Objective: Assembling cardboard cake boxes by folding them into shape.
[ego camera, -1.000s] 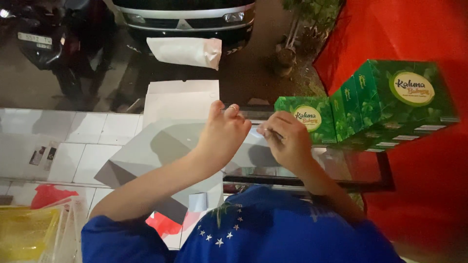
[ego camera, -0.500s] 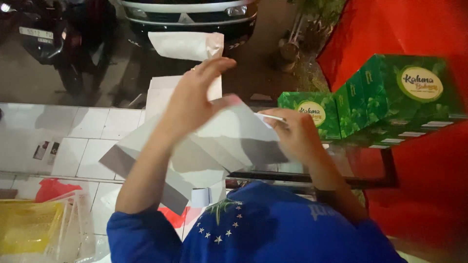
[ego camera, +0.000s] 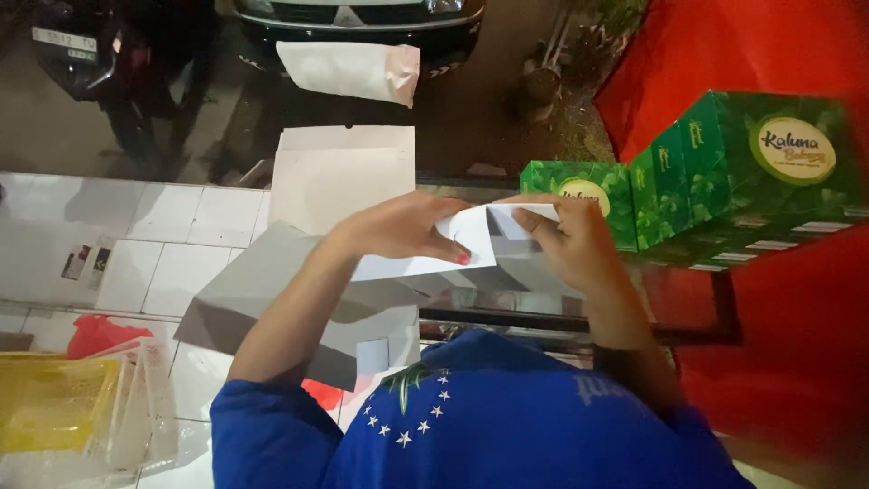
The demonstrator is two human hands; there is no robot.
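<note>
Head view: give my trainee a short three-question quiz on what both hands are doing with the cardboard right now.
1. True or false: the left hand and the right hand both grip the flat grey-white cardboard sheet.
2. Which side of the hands do the green printed boxes stand on? A) the person's left B) the person's right C) under the sheet
3. Fill in: past the tiled ledge, another pale sheet lies in front of a parked ____.

Key
1. True; the fingers of both hands pinch its folded flap.
2. B
3. car
</note>
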